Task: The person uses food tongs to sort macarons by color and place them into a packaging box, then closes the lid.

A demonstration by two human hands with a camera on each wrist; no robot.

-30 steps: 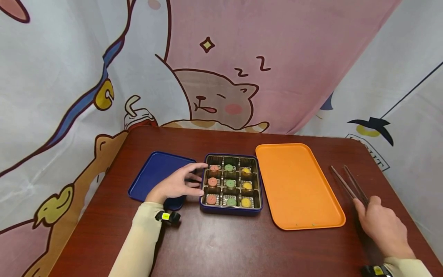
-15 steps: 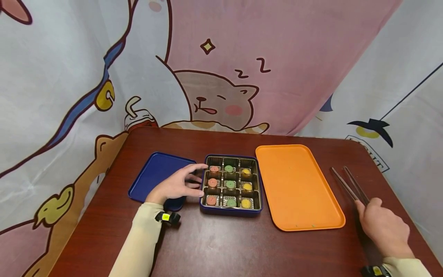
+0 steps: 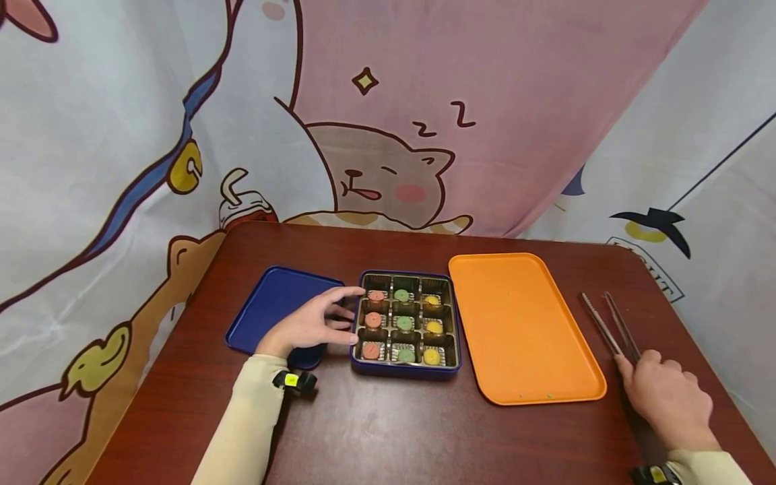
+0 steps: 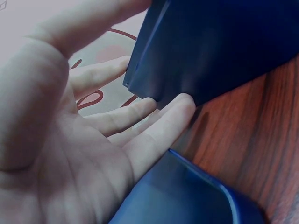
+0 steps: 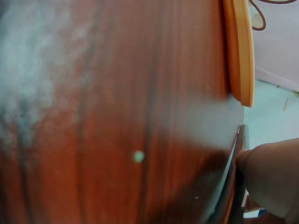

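Observation:
A blue tin box (image 3: 405, 369) with a divided gold insert (image 3: 388, 306) sits mid-table. Each row of compartments holds a pink round piece (image 3: 373, 320), a green round piece (image 3: 404, 323) and a yellow round piece (image 3: 434, 327). My left hand (image 3: 309, 323) is at the box's left side, fingers spread, with index fingertip and thumb at its rim. In the left wrist view, the extended fingers reach the box's dark blue wall (image 4: 210, 51). On the right, my right hand (image 3: 667, 397) grips metal tongs (image 3: 600, 325) near their rear end, their tips apart with nothing between them.
A blue lid (image 3: 273, 303) lies partly under my left hand. Right of the box is an orange tray (image 3: 524, 323) with a few tiny crumbs near its front edge. The right wrist view shows a small pale green crumb (image 5: 138, 156) on the brown table (image 3: 364, 424).
My right hand has shifted slightly to the left while holding the tongs. My left hand, the box and the tray stay where they were.

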